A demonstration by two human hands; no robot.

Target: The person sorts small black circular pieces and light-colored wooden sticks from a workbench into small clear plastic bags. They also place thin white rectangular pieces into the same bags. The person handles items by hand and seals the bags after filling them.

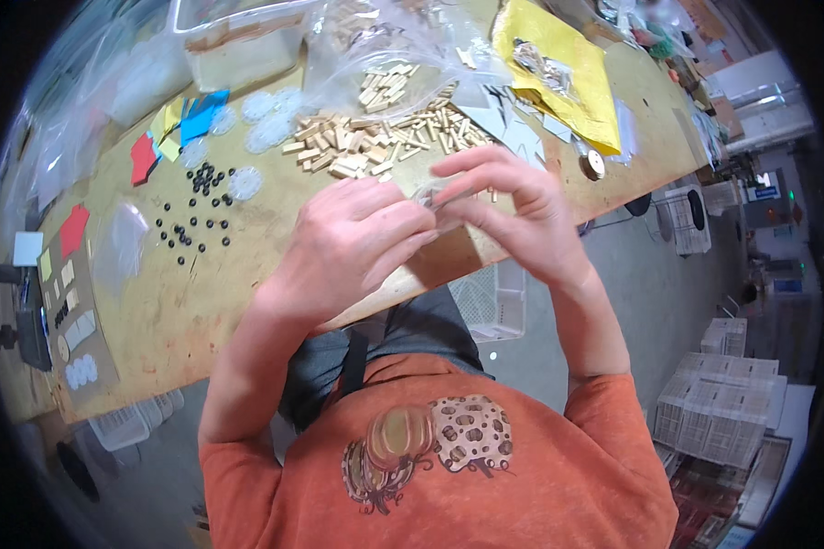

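My left hand (357,237) and my right hand (518,209) meet above the table's near edge. Between their fingertips is a small clear plastic bag (441,218), largely covered by the fingers; I cannot make out its contents. My left thumb and fingers pinch one side of it, while the right thumb and forefinger grip the other. Just beyond my hands lies a heap of small wooden blocks (347,144) and wooden sticks (453,128). Black beads or rings (206,180) are scattered to the left, near translucent plastic discs (246,183).
Red pieces (143,159) and blue pieces (202,117) lie at the left. A sample board (103,343) bears several parts. Behind stand a clear plastic bin (244,58) and a large bag (384,48). A yellow bag (590,75) and a wooden disc (592,165) are at right.
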